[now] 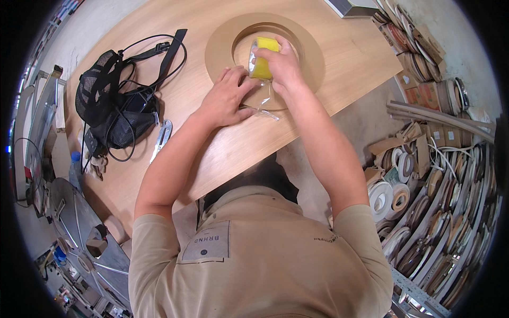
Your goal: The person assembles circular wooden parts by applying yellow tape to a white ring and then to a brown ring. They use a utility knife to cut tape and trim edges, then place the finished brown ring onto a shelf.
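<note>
A wide, flat coil of tan banding with a round hole in its middle lies on the wooden table. My right hand grips a roll of yellow packing tape, held on edge over the coil's near side. From the roll a clear tape strip runs down toward the table's near edge. My left hand rests with fingers spread on the coil's near left part, its fingertips close to the tape roll and its thumb near the strip. Both hands and the tape hide the near side of the coil.
On the left of the table lie a black mesh bag with straps and cables, and a silver utility knife. A box sits at the far edge. Many banding rolls crowd the right; a dark round panel stands left.
</note>
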`<action>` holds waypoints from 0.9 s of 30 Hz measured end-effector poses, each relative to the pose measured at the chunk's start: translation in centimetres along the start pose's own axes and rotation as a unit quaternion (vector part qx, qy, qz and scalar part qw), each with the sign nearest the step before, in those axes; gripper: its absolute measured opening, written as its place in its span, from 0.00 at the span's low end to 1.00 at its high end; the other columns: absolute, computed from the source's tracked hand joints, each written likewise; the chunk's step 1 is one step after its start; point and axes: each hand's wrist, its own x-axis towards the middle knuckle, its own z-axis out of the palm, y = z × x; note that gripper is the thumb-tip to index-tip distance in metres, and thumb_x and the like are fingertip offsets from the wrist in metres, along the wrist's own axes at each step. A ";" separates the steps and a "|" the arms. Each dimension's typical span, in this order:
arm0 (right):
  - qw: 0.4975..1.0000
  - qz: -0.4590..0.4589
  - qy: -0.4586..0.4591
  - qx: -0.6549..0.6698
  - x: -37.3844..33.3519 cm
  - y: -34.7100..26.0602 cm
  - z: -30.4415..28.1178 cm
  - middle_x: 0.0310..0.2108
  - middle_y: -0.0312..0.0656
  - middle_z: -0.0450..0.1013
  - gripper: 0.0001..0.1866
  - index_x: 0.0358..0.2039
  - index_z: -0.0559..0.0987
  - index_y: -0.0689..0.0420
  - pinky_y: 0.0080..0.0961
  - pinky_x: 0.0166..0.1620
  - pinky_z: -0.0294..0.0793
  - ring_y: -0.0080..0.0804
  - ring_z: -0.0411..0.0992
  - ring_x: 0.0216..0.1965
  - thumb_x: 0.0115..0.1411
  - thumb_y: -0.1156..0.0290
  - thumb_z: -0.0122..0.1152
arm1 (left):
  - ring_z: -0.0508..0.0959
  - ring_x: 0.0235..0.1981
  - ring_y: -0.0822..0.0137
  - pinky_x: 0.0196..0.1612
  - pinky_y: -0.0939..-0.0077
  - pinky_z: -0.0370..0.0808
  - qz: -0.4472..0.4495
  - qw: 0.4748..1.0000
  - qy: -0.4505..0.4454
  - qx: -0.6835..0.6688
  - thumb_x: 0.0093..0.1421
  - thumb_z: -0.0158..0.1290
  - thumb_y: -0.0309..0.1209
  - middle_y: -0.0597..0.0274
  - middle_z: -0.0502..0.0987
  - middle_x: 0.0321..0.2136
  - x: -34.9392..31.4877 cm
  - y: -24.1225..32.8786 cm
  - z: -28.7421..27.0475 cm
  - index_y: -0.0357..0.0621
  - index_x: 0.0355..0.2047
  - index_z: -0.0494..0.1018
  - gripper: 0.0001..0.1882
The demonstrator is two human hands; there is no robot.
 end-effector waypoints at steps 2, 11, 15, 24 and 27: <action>1.000 0.011 0.001 0.013 0.3 -0.4 0.0 0.45 0.52 0.74 0.46 0.71 0.52 0.62 0.35 0.38 0.81 0.37 0.79 0.37 0.56 0.81 0.68 | 0.64 0.66 0.43 0.71 0.43 0.58 0.001 1.000 -0.005 0.015 0.48 0.69 0.42 0.43 0.67 0.58 0.0 0.4 -0.2 0.54 0.66 0.68 0.43; 1.000 0.010 -0.004 -0.028 1.3 -0.6 0.7 0.48 0.54 0.73 0.48 0.73 0.50 0.60 0.35 0.37 0.80 0.37 0.79 0.36 0.57 0.82 0.66 | 0.67 0.59 0.42 0.65 0.51 0.65 -0.026 0.998 -0.044 0.028 0.44 0.68 0.44 0.44 0.69 0.53 1.4 1.1 -1.0 0.48 0.62 0.73 0.43; 0.998 0.026 0.010 -0.055 1.4 -0.8 1.1 0.55 0.53 0.70 0.48 0.73 0.53 0.61 0.35 0.47 0.81 0.38 0.76 0.50 0.57 0.81 0.69 | 0.67 0.58 0.43 0.65 0.53 0.65 -0.041 0.996 -0.066 0.045 0.42 0.69 0.45 0.45 0.69 0.53 2.1 1.3 -1.3 0.43 0.59 0.74 0.43; 0.988 -0.138 -0.006 0.073 -5.2 0.6 -0.3 0.56 0.50 0.68 0.43 0.70 0.56 0.64 0.30 0.54 0.76 0.34 0.72 0.54 0.56 0.80 0.67 | 0.69 0.57 0.45 0.65 0.56 0.67 -0.063 0.997 -0.040 -0.004 0.39 0.70 0.42 0.46 0.73 0.51 2.0 0.5 -0.3 0.38 0.51 0.77 0.37; 0.986 -0.136 -0.007 0.096 -6.0 1.0 -1.1 0.56 0.51 0.68 0.42 0.70 0.56 0.64 0.31 0.55 0.76 0.35 0.72 0.54 0.57 0.80 0.66 | 0.71 0.56 0.45 0.64 0.57 0.68 -0.056 0.997 -0.021 -0.047 0.39 0.71 0.40 0.45 0.75 0.49 2.0 0.4 -0.2 0.38 0.50 0.77 0.36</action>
